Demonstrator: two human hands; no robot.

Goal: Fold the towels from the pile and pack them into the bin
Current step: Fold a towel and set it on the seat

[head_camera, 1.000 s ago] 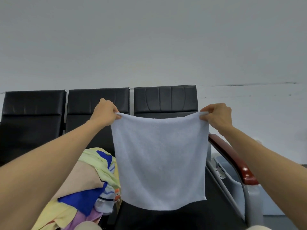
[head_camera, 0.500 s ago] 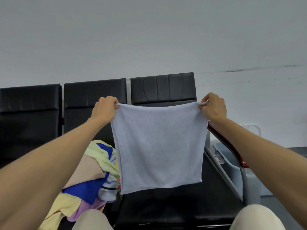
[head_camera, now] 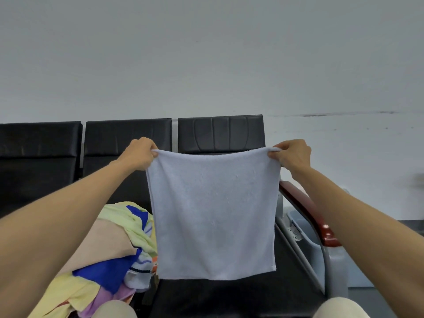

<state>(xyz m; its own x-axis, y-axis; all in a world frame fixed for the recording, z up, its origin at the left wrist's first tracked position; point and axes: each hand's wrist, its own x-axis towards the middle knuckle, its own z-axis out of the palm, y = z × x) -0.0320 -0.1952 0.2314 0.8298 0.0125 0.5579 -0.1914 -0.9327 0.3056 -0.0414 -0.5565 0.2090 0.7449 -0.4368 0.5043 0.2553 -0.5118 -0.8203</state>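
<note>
- Currently, in the head view, the left hand [head_camera: 137, 153] is pinching the top left corner of a pale towel [head_camera: 213, 214], and the right hand [head_camera: 292, 154] is pinching its top right corner.
- The towel is hanging spread flat in the air above a black seat [head_camera: 229, 294].
- A colourful pile [head_camera: 110, 249] is lying on the seat to the left.
- A grey bin [head_camera: 305, 232] is standing beyond the red armrest [head_camera: 307, 207] on the right.

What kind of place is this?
Probably a waiting area or lobby, not a home: a row of linked black seats stands before a bare wall, and a red armrest on a metal frame ends the row.
</note>
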